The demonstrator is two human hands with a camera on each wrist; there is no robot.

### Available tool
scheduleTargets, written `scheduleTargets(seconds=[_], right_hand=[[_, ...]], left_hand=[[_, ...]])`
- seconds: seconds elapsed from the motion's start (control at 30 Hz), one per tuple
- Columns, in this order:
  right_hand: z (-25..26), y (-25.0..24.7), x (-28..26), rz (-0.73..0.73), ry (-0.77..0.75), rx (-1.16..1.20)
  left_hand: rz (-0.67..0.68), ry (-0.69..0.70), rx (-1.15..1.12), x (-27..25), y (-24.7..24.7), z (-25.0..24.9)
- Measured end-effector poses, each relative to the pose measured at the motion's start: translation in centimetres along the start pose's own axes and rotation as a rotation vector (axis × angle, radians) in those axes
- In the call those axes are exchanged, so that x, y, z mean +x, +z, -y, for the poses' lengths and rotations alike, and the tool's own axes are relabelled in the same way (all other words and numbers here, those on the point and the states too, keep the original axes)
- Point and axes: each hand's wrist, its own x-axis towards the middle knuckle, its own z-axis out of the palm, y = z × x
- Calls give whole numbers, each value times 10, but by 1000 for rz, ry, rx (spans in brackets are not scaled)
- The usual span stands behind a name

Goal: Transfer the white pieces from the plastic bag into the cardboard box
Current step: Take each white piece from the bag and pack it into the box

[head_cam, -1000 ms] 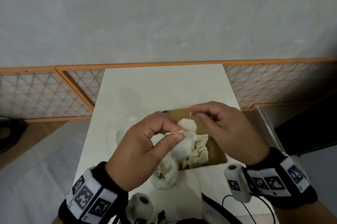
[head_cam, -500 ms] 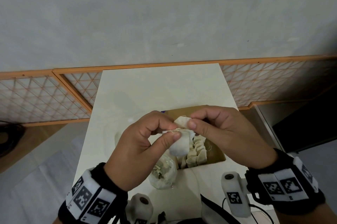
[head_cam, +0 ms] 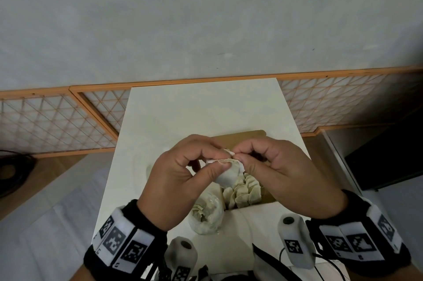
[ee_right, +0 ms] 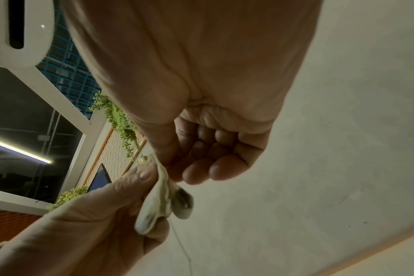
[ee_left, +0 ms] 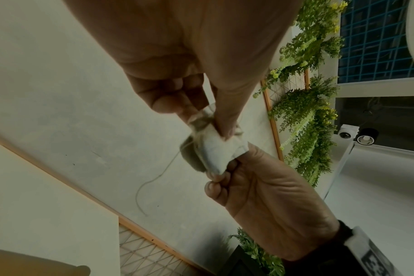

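At the frame's centre, a small white string-tied fabric pouch (head_cam: 229, 174) is pinched by the left hand (head_cam: 180, 180) and the right hand (head_cam: 279, 171), above the brown cardboard box (head_cam: 266, 195); the clear plastic bag (head_cam: 207, 214) lies lower centre.

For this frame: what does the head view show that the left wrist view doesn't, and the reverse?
Only the head view shows the cardboard box with white pieces inside, the plastic bag beside it, and the white table. Only the left wrist view shows a loose thread trailing from the held piece, and hanging green plants. Both show the left hand and right hand pinching one white piece between them.
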Motion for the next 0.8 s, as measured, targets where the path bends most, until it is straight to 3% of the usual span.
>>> scheduleTargets(seconds=[0.2,0.33,0.47,0.63,0.8], right_hand=[[-6,-6,-4,-72,43,44],[-14,-17,-10,-30,128,72],[-18,-18,-11,-2,90,50],[-45,-29,-18,-106,84,-78],[-121,-47,-32,-177,331,-320]], left_hand=[[-30,-12,46,5,8,3],[-12,-74,-163,13,16,7],[21,-117,-236,26,35,5],[35,-154,-213,35,61,11],[-33,-240,-45,14,62,37]])
